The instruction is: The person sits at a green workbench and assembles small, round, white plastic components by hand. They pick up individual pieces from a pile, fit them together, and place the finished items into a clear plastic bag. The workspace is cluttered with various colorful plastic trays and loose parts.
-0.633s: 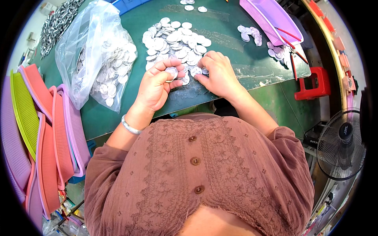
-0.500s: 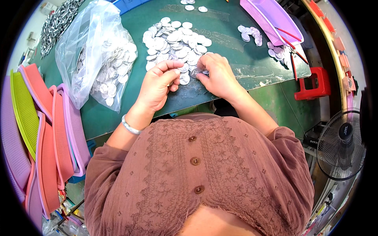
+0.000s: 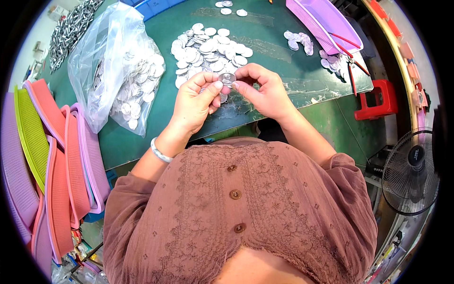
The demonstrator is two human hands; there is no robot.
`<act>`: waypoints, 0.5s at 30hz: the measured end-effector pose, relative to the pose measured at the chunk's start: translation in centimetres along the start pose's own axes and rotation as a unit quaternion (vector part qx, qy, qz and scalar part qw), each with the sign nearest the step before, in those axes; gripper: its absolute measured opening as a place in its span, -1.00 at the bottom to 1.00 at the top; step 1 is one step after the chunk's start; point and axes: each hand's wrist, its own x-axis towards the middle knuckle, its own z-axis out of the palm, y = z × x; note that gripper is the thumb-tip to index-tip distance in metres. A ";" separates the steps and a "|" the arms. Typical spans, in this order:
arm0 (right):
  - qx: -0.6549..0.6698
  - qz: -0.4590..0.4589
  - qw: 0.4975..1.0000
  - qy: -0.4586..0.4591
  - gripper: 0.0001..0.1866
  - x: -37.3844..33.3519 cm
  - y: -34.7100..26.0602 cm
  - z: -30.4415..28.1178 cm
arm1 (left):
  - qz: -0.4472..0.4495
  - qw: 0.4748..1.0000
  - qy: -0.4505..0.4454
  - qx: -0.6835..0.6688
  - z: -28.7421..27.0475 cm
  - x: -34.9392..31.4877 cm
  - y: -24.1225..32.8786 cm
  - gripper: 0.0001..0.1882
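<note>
Between my two hands is a round silver metal disc (image 3: 227, 78), its face turned up toward me. My left hand (image 3: 195, 100) pinches its left edge with thumb and forefinger, the other fingers curled under. On the opposite edge, my right hand (image 3: 266, 93) grips it the same way. Just beyond my hands lies a heap of similar silver discs (image 3: 210, 49) on the green table (image 3: 165, 14); its near part is partly hidden by my hands. To the left sits a clear plastic bag (image 3: 101, 52) holding many more discs.
At the right are a purple basket (image 3: 326, 28), red-handled pliers (image 3: 352, 56) and small groups of discs (image 3: 299, 39). Stacked coloured baskets (image 3: 61, 189) stand left; a pile of metal parts (image 3: 71, 31) lies far left. A red stool (image 3: 376, 100) and a fan (image 3: 410, 165) are at the right.
My right hand has come away from the near edge of the heap with a disc. Both hands have drawn together, and both now grip that disc.
</note>
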 end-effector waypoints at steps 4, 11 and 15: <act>-0.011 -0.016 1.000 0.004 -0.91 0.0 -0.8 0.0 | 0.023 0.999 -0.016 -0.024 0.3 -0.2 0.0 -0.89; -0.046 -0.105 0.993 0.008 -0.90 0.1 -0.8 0.1 | 0.040 0.999 -0.005 -0.017 0.4 -0.2 -0.1 -0.91; -0.072 -0.137 0.987 0.042 -0.87 0.2 -1.0 0.4 | 0.043 0.999 -0.004 -0.014 0.3 -0.1 -0.2 -0.89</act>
